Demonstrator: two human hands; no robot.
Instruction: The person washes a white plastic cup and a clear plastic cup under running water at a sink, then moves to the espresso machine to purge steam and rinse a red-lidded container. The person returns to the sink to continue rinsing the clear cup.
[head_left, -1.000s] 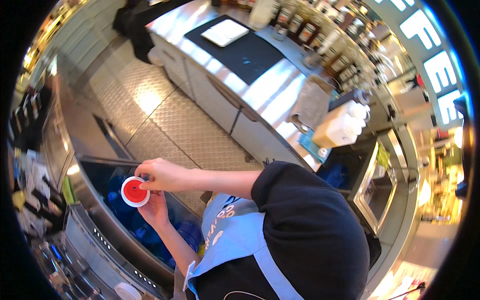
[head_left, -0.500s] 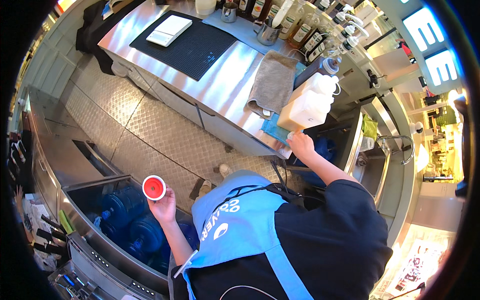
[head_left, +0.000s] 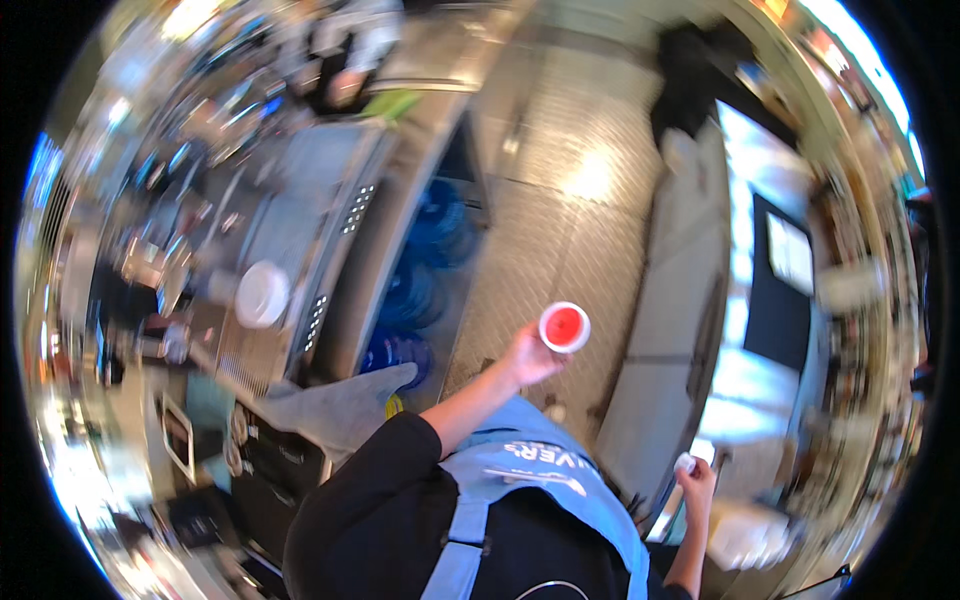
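Observation:
My left hand (head_left: 532, 358) is wrapped round a white cup (head_left: 565, 327) with red inside, held over the floor in front of my apron. Whether the red is liquid or a lining, I cannot tell. On the right, my right hand (head_left: 698, 482) pinches a small white round piece (head_left: 684, 463), perhaps a cap. That hand is beside the near end of the steel counter (head_left: 722, 425). Close by it stands a pale jug-like container (head_left: 748, 535), blurred by motion.
On the counter a white scale (head_left: 790, 254) sits on a black mat (head_left: 777, 325). Blue water jugs (head_left: 410, 290) fill an open bay on the left. A grey cloth (head_left: 340, 405) and a white round container (head_left: 263, 294) are nearer. A person (head_left: 350, 50) stands at the far left.
The view has swung left, so the counter now lies along the right. My left hand still holds the cup. My right hand now shows the small white piece between its fingers.

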